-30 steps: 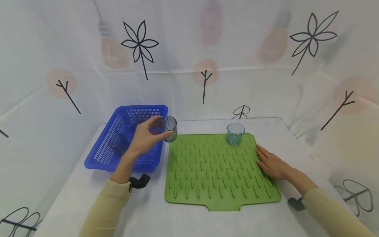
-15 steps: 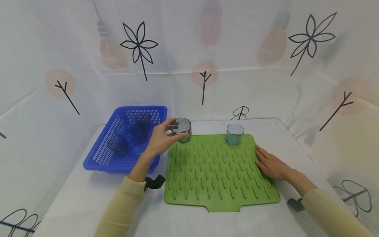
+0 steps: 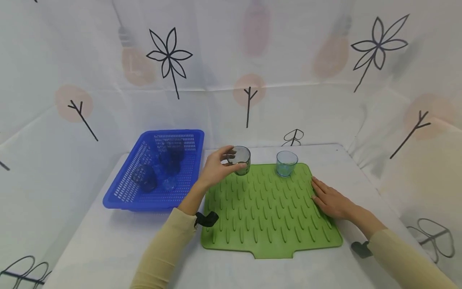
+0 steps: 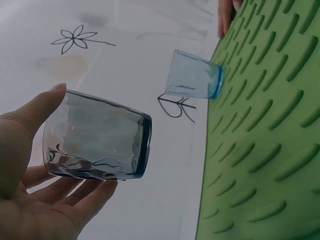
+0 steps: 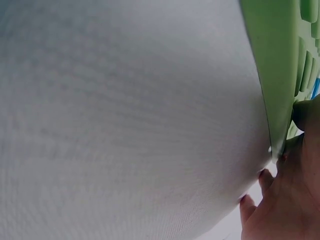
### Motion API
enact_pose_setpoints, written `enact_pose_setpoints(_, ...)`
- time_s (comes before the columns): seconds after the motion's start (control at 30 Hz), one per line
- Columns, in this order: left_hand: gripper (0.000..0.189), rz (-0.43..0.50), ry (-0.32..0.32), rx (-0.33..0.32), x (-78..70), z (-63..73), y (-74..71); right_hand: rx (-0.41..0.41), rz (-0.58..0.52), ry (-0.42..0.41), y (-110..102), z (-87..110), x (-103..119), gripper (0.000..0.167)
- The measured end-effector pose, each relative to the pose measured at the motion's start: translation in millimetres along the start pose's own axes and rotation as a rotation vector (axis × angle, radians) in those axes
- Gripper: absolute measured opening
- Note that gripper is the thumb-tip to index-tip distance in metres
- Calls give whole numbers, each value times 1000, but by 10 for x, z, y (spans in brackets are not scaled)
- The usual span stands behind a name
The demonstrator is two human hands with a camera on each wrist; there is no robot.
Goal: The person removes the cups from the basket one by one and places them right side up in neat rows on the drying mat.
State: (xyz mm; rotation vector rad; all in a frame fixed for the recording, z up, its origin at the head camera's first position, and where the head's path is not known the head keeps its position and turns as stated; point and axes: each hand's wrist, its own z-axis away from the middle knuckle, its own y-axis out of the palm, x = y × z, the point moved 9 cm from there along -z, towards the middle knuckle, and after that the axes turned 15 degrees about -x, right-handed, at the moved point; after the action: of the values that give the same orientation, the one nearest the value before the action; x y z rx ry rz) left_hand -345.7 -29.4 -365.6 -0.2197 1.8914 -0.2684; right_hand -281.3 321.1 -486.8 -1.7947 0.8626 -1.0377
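My left hand (image 3: 218,166) holds a smoky grey glass (image 3: 242,160) upright above the far left part of a green ridged mat (image 3: 267,208). In the left wrist view, the thumb and fingers grip opposite sides of this grey glass (image 4: 100,135), and its base is free of the mat. A light blue glass (image 3: 286,164) stands upright near the mat's far right corner. At the mat's right edge rests my right hand (image 3: 332,200), its fingers extended and lying against the rim. The right wrist view shows those fingers (image 5: 270,200) beside the mat's edge (image 5: 275,75).
A blue plastic basket (image 3: 122,202) with several dark and clear glasses (image 3: 144,178) stands left of the mat. Behind the white table (image 3: 252,273) hangs a white cloth (image 3: 223,116) with printed plants.
My left hand has carried the grey glass rightward, from beside the basket to above the mat. My right hand and the light blue glass have stayed put.
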Motion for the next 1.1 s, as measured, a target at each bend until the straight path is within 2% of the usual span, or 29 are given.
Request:
enact_pose_setpoints(0.33,81,-6,-50,55,188,-125,406,3,-21,12,9,17,-22,64)
enact_pose_setpoints(0.6,80,12,-59,84,247,-222,691,-19,-8,-14,-16,12,17,63)
enact_pose_setpoints(0.83,79,-59,-68,67,378,-288,823,-22,-3,-21,-9,0,25,63)
enact_pose_setpoints(0.93,80,-77,-57,63,419,-322,858,3,9,-3,-5,-10,11,63)
enact_pose_setpoints(1.1,80,-96,-78,80,539,-345,923,53,22,34,26,-2,-28,64)
